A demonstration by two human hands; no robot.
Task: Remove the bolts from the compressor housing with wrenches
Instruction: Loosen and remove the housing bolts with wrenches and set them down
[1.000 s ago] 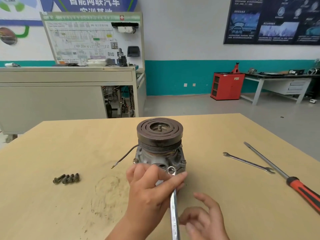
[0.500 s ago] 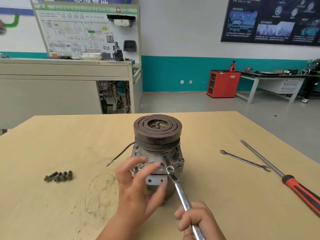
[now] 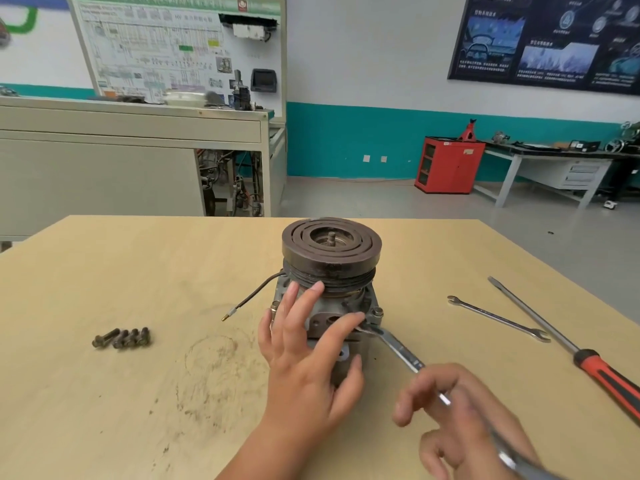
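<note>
covering housing [image 3: 325, 311], left hand [image 3: 304, 362]; right hand [image 3: 464, 420] grips wrench [image 3: 398, 349]; screwdriver [image 3: 564, 341], bolts [image 3: 122, 338] aside.

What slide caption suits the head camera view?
Left hand steadies the compressor; right hand holds a wrench against it.

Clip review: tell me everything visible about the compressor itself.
The compressor stands upright on the table: a dark, rusty-looking grooved pulley with a stub shaft on top, grey cast-metal housing below, a black wire trailing left. The left hand rests on the housing; the wrench held by the right hand meets its front.
</note>
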